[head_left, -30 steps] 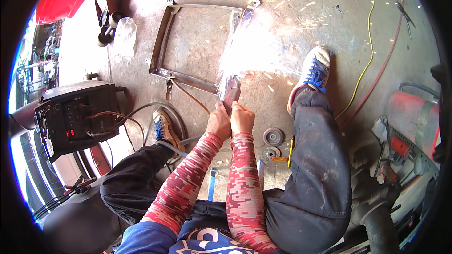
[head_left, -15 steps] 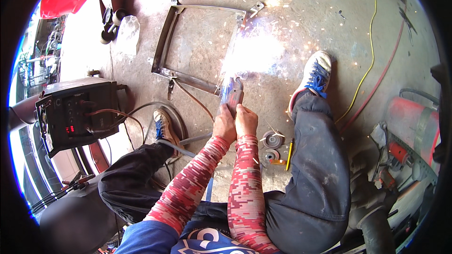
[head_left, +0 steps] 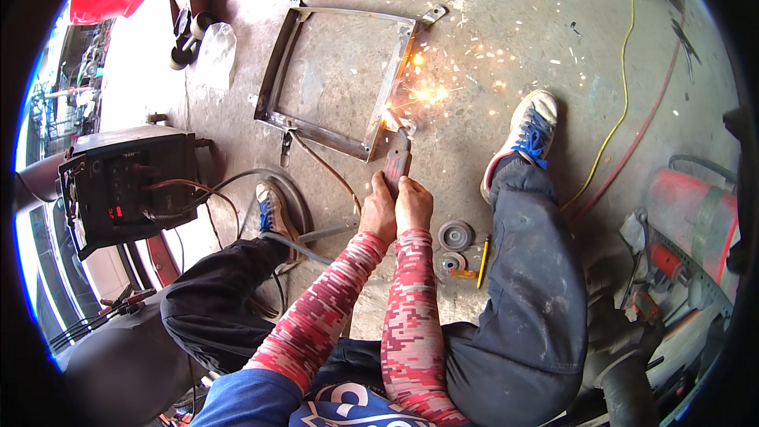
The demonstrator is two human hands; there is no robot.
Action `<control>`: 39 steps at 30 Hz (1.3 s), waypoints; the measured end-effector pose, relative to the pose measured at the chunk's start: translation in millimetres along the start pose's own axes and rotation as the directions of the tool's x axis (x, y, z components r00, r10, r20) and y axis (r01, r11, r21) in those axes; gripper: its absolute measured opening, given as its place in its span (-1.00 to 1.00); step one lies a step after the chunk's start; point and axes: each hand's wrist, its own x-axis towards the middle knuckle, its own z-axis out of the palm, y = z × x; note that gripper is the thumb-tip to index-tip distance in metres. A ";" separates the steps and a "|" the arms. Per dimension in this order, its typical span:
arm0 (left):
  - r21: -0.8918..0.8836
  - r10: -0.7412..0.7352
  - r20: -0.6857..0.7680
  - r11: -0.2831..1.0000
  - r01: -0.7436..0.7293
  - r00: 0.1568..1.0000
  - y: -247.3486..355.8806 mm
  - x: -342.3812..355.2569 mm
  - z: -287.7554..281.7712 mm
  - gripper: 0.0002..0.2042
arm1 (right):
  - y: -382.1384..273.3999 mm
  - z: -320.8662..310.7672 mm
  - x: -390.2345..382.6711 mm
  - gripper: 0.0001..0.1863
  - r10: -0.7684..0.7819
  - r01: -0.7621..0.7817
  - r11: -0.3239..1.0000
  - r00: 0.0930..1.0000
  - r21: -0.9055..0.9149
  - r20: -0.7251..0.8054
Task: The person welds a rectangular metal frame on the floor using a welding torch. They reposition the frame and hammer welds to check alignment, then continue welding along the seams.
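Both my hands close round the dark handle of a welding torch (head_left: 398, 168). My left hand (head_left: 378, 207) and my right hand (head_left: 413, 205) sit side by side on it, fingers wrapped. Its curved neck points away from me, with the tip at the near end of the right side of a rectangular metal frame (head_left: 312, 139). That side glows orange in places, and sparks (head_left: 428, 93) scatter on the concrete beside it. A brown cable (head_left: 326, 164) runs to the frame's near edge. The frame lies flat, with small drilled tabs at its corners.
On the left stands a black welding machine (head_left: 126, 190) with cables. Near my right knee lie grinding discs (head_left: 455, 235) and a yellow pencil (head_left: 484, 261). A yellow cord (head_left: 624, 103) and a red hose (head_left: 644, 122) cross the floor at right, near a red cylinder (head_left: 692, 213).
The blinding white arc is gone, leaving orange glowing metal and fewer sparks. My hands and the torch stay nearly in place; the frame shows clearly now.
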 end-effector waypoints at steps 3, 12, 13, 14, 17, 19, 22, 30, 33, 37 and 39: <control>0.016 0.026 0.033 1.000 -0.026 0.999 1.6 1.5 -0.3 -0.28 | -3.1 -2.7 0.0 -0.61 0.036 -0.036 0.999 0.998 -0.003 -0.041; -0.033 -0.014 -0.027 0.999 0.013 1.000 -9.9 -2.1 8.5 -0.26 | 3.5 -2.5 -1.9 -0.59 0.010 -0.011 0.998 1.000 -0.063 -0.017; -0.050 -0.021 -0.026 0.999 0.020 0.999 -10.9 -2.1 8.4 -0.27 | 4.7 -1.9 -1.4 -0.59 0.012 -0.013 0.997 1.000 -0.080 -0.009; -0.068 -0.029 -0.025 0.997 0.027 0.999 -11.6 -2.2 8.2 -0.29 | 5.9 -1.5 -1.3 -0.59 0.013 -0.014 0.996 1.000 -0.083 -0.006; -0.080 -0.033 -0.026 0.996 0.031 0.999 -12.0 -2.0 7.3 -0.32 | 8.7 -0.7 -0.2 -0.58 0.009 -0.008 0.996 1.000 -0.090 0.003; -0.066 -0.036 -0.015 0.997 0.035 0.999 -11.6 -1.9 6.4 -0.33 | 10.2 0.1 1.4 -0.58 -0.012 0.014 0.996 1.000 -0.085 0.019; -0.048 -0.030 0.007 0.998 0.030 1.000 -11.1 -1.2 4.6 -0.33 | 13.2 0.4 4.7 -0.58 -0.021 0.024 0.994 0.999 -0.106 0.036; -0.031 -0.079 0.021 0.996 0.080 0.997 -12.2 -2.0 7.8 -0.31 | 14.6 -0.3 4.7 -0.58 -0.017 0.021 0.994 0.999 -0.108 0.036; -0.056 -0.091 -0.018 0.994 0.090 0.996 -14.4 -1.9 11.9 -0.34 | 10.2 -2.0 2.9 -0.62 0.006 -0.003 0.997 0.999 -0.081 0.044; -0.041 -0.024 -0.015 0.999 0.024 1.000 -18.6 -1.8 13.9 -0.32 | 4.1 -4.6 0.9 -0.62 0.002 0.006 0.990 0.998 -0.139 0.058; -0.061 -0.020 -0.024 0.998 0.019 1.000 -19.5 -2.3 15.1 -0.32 | 2.4 -5.2 -1.3 -0.60 -0.020 0.027 0.989 0.999 -0.146 0.049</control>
